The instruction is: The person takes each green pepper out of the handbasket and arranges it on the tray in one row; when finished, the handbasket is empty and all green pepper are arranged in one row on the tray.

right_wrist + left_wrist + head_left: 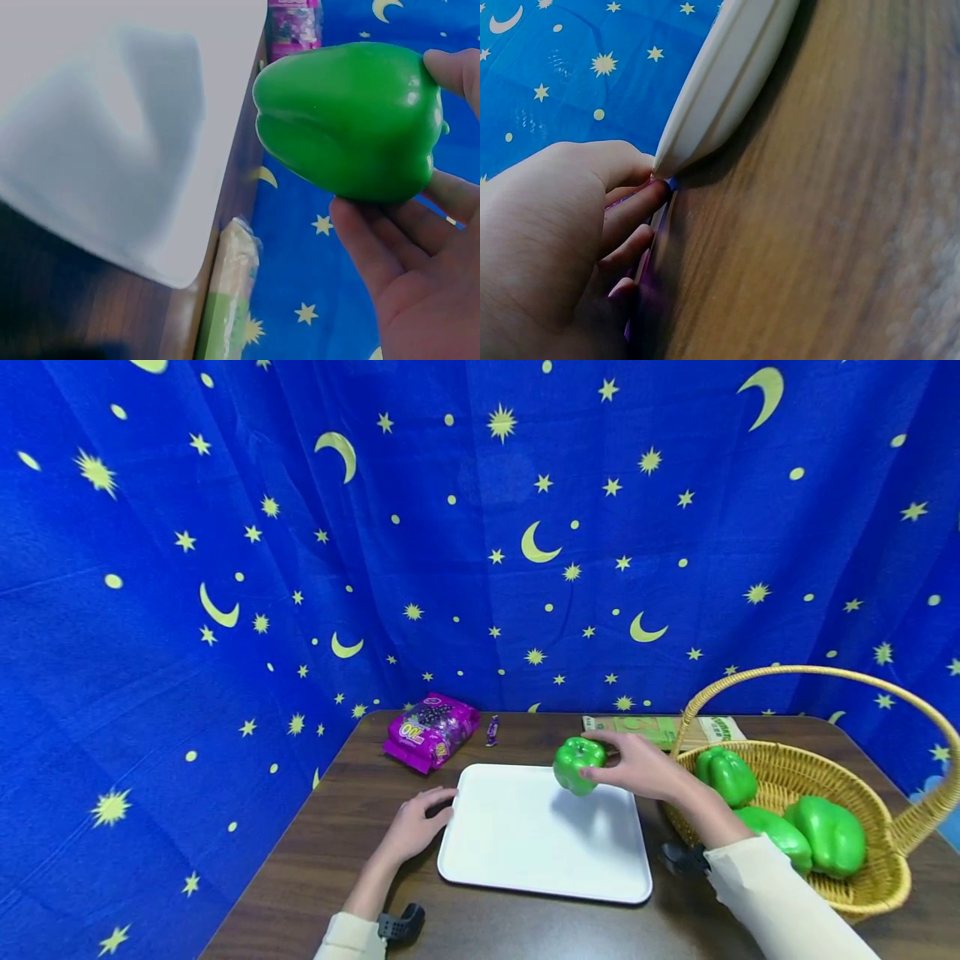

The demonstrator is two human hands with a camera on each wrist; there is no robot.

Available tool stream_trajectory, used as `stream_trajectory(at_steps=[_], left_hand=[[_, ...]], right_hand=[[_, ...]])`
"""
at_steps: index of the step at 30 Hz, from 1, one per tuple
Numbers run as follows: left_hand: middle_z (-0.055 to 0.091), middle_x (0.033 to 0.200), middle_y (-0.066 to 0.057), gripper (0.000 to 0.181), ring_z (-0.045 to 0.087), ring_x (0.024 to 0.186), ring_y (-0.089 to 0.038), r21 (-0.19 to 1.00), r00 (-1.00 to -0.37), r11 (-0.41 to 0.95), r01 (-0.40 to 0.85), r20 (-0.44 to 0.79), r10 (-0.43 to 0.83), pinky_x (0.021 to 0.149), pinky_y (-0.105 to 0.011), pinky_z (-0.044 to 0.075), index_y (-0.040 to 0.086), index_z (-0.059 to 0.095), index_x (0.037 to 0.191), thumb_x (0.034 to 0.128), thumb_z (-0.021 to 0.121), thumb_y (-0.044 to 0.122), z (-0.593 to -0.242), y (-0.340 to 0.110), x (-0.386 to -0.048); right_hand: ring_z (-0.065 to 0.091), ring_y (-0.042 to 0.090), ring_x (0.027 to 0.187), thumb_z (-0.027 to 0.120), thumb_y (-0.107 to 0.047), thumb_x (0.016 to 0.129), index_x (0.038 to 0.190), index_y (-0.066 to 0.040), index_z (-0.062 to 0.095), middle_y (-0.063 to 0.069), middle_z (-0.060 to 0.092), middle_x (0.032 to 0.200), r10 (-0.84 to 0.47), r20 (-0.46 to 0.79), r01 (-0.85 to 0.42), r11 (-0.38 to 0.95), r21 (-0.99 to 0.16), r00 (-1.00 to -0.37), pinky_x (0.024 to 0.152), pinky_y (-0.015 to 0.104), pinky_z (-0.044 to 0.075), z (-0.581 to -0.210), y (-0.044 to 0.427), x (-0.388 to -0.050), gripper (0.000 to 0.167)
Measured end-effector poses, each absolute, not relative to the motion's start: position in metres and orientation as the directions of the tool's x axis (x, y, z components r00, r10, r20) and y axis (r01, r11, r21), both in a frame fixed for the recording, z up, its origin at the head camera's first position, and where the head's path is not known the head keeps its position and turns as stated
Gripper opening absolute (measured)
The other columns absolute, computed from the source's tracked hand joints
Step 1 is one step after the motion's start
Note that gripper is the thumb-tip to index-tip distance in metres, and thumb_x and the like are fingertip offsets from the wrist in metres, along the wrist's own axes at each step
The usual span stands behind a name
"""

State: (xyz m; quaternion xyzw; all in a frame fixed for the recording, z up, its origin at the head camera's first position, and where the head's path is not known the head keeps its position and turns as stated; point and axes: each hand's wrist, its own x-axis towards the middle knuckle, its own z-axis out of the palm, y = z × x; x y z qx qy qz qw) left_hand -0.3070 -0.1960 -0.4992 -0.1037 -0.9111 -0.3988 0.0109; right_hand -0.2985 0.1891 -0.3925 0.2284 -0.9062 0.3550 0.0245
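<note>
My right hand (637,764) holds a green bell pepper (577,766) above the far right part of a white tray (525,835). In the right wrist view, thumb and fingers grip the pepper (345,120) near its stem end, apart from the tray (90,150). My left hand (416,822) rests at the tray's left edge, fingertips at the rim. Seen from the left wrist, the hand (547,232) has loosely bent fingers touching the tray's outer edge (727,82).
On the right stands a wicker basket (892,881) with a tall handle, holding three green peppers (828,835). Behind the tray lie a purple candy bag (431,731), a small purple wrapped candy (492,731) and a green-and-beige package (652,727). A blue star-patterned curtain (450,568) hangs behind the table.
</note>
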Motion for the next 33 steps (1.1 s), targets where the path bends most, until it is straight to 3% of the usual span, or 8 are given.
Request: stream_trajectory(at_steps=[8,11,14,19,33], left_hand=[[0.05,0.139,-0.012,0.031,0.04,0.132,-0.032,0.72,-0.982,0.671,0.179,0.088,0.168,0.107,-0.057,0.029,0.024,0.065,0.125,0.0947,0.062,0.026,-0.498,-0.195,-0.306],[0.05,0.139,-0.013,0.031,0.041,0.132,-0.032,0.719,-0.983,0.672,0.176,0.088,0.163,0.107,-0.057,0.029,0.024,0.065,0.125,0.0944,0.062,0.026,-0.498,-0.196,-0.307],[0.051,0.139,-0.013,0.031,0.041,0.131,-0.032,0.721,-0.983,0.671,0.176,0.091,0.16,0.107,-0.056,0.03,0.025,0.065,0.125,0.094,0.063,0.026,-0.498,-0.196,-0.307],[0.05,0.139,-0.013,0.031,0.041,0.132,-0.033,0.726,-0.984,0.668,0.165,0.077,0.159,0.107,-0.058,0.029,0.025,0.065,0.125,0.0939,0.063,0.027,-0.497,-0.195,-0.307],[0.051,0.138,-0.014,0.031,0.041,0.131,-0.034,0.713,-0.978,0.672,0.199,0.105,0.178,0.107,-0.057,0.03,0.023,0.066,0.124,0.0937,0.063,0.026,-0.497,-0.196,-0.308]], right_hand=[[0.058,0.015,0.082,0.077,-0.036,0.079,0.132,-0.007,0.056,0.002,0.062,0.101,-0.389,0.193,-0.413,0.63,-0.658,-0.901,0.07,0.033,0.051,-0.398,0.173,-0.312,0.064],[0.059,0.023,0.095,0.077,-0.036,0.078,0.13,-0.007,0.057,0.012,0.059,0.115,-0.391,0.219,-0.435,0.639,-0.634,-0.894,0.076,0.037,0.051,-0.399,0.167,-0.315,0.063],[0.056,0.027,0.099,0.076,-0.036,0.077,0.128,-0.006,0.059,0.016,0.054,0.118,-0.4,0.244,-0.461,0.646,-0.608,-0.883,0.077,0.038,0.052,-0.401,0.161,-0.319,0.062],[0.053,0.019,0.088,0.077,-0.035,0.074,0.126,-0.006,0.06,0.006,0.053,0.104,-0.386,0.244,-0.451,0.66,-0.601,-0.89,0.073,0.032,0.051,-0.402,0.149,-0.323,0.062],[0.054,0.015,0.086,0.076,-0.035,0.074,0.125,-0.007,0.063,0.003,0.054,0.102,-0.41,0.251,-0.474,0.653,-0.591,-0.877,0.072,0.028,0.051,-0.402,0.114,-0.329,0.06]])
